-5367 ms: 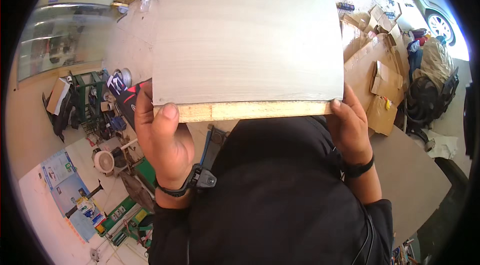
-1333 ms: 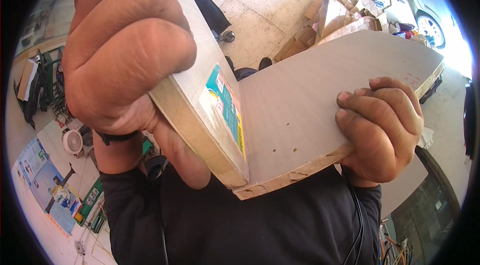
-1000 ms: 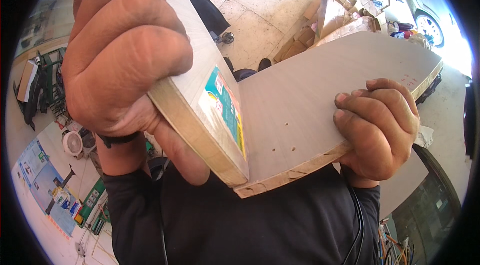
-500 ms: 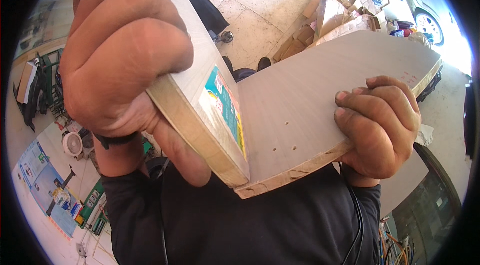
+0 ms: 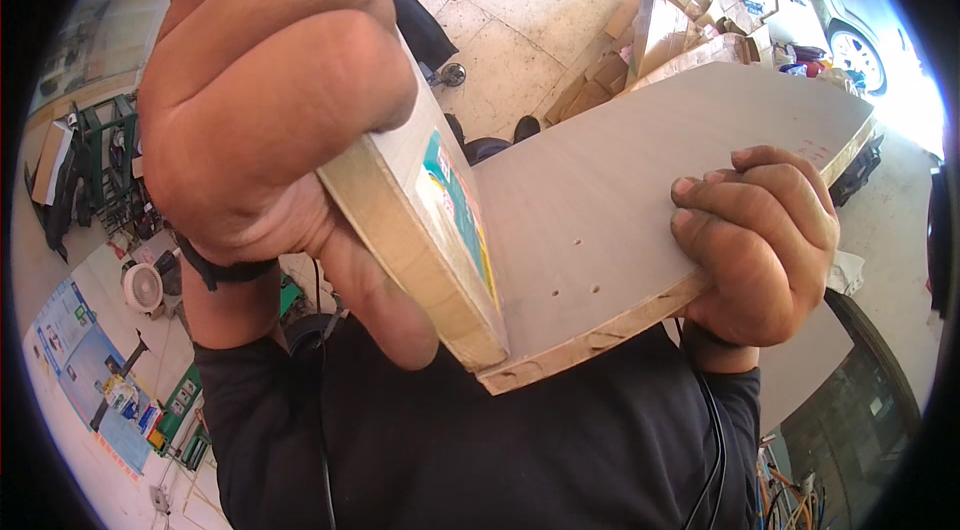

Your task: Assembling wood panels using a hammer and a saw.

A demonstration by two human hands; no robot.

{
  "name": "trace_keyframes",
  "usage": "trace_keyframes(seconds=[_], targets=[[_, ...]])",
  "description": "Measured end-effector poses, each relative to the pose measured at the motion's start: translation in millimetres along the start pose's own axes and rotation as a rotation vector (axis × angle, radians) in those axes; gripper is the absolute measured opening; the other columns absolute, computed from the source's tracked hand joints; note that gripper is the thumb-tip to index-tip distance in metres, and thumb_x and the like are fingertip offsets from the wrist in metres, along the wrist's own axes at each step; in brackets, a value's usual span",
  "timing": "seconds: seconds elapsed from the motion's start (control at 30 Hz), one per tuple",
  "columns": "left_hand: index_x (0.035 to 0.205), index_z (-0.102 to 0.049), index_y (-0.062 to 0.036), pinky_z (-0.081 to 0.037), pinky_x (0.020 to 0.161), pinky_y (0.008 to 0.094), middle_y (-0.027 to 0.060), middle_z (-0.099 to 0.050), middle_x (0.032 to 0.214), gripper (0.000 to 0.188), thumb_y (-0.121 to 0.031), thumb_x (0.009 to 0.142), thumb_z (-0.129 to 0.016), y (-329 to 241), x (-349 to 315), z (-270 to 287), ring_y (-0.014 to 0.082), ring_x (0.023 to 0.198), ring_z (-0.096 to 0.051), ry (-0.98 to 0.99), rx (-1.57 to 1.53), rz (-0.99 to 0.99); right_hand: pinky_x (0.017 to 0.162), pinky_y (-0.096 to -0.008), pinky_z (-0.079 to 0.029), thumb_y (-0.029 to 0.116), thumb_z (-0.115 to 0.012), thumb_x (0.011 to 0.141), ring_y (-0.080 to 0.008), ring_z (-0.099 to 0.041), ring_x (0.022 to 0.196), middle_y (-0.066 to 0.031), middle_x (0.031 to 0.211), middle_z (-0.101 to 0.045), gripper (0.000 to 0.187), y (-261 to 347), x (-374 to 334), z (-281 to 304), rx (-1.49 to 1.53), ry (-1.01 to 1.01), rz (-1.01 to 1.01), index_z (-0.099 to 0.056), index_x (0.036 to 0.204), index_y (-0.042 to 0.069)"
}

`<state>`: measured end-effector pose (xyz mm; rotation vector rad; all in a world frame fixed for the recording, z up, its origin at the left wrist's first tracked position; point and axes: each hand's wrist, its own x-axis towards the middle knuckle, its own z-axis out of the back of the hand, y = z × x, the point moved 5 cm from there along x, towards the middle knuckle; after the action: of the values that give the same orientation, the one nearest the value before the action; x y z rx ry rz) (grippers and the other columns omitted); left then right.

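Note:
Two wooden boards with pale grey faces meet at a corner in front of my chest, forming a V; whether they are fastened there I cannot tell. My left hand [image 5: 275, 115] is closed around the left board [image 5: 415, 265], fingers over its top and thumb along its raw edge. That board bears a green and yellow label [image 5: 453, 205] on its inner face. Around the edge of the right board [image 5: 640, 170] my right hand [image 5: 765, 255] is closed, fingertips on the upper face. Three small holes and faint red marks show on this board.
Flattened cardboard boxes [image 5: 660, 35] lie heaped on the tiled floor [image 5: 510, 50] beyond the boards. A parked car [image 5: 850, 5] stands at the far right. On the left are a small white fan [image 5: 143, 287] and a dark green metal rack [image 5: 105, 155].
My left hand has shifted right and tipped the left board more upright, so its labelled face looks narrower. The corner has slid slightly right. My right hand has barely moved.

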<state>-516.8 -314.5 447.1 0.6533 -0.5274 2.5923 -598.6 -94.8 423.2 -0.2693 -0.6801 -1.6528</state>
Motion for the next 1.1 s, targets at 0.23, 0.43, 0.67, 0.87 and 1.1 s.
trace_keyframes(seconds=[0.23,0.43,0.67,0.87,1.1], targets=[[0.073,-0.058,-0.0079,-0.044,0.091,0.0476,0.0075,-0.059,0.068,0.08,-0.085,0.053,-0.059,18,-3,2,0.0243,0.071,-0.056,0.064,-0.003,-0.071,0.069,-0.0393,-0.056,0.042,-0.075,0.069,-0.0234,-0.067,0.066,-0.0096,0.07,-0.068,0.039,-5,2,-5,-0.001,0.002,-0.016,-0.061,0.074,0.006],[0.078,-0.061,-0.0082,-0.043,0.1,0.0517,0.0082,-0.062,0.075,0.086,-0.088,0.046,-0.057,19,-2,2,0.0271,0.082,-0.061,0.104,-0.022,-0.026,0.069,-0.0388,-0.056,0.051,-0.08,0.064,-0.0236,-0.065,0.064,-0.0081,0.069,-0.067,0.05,-11,6,-6,-0.012,0.027,-0.013,-0.059,0.074,0.006],[0.094,-0.063,-0.0096,-0.038,0.107,0.0592,0.0114,-0.067,0.095,0.097,-0.092,0.044,-0.056,-1,4,-9,0.0353,0.108,-0.059,0.197,-0.039,-0.008,0.06,-0.0332,-0.051,0.057,-0.079,0.056,-0.0235,-0.062,0.064,-0.0031,0.069,-0.063,0.053,-22,7,-12,-0.013,-0.051,-0.088,-0.061,0.07,0.009],[0.09,-0.06,-0.0136,-0.036,0.109,0.0625,0.0072,-0.063,0.09,0.09,-0.092,0.045,-0.06,-22,2,-15,0.0317,0.103,-0.058,0.328,0.109,0.032,0.059,-0.0326,-0.05,0.061,-0.078,0.057,-0.023,-0.062,0.063,-0.0031,0.067,-0.062,0.056,-26,7,-13,0.003,-0.047,-0.113,-0.06,0.069,0.009],[0.086,-0.059,-0.0159,-0.034,0.11,0.0597,0.0032,-0.058,0.084,0.086,-0.088,0.04,-0.068,-10,-5,-21,0.0281,0.098,-0.055,0.127,-0.074,0.11,0.06,-0.0333,-0.05,0.062,-0.078,0.056,-0.0231,-0.062,0.064,-0.003,0.067,-0.062,0.056,-29,10,-14,0.002,-0.04,-0.119,-0.06,0.068,0.01]])
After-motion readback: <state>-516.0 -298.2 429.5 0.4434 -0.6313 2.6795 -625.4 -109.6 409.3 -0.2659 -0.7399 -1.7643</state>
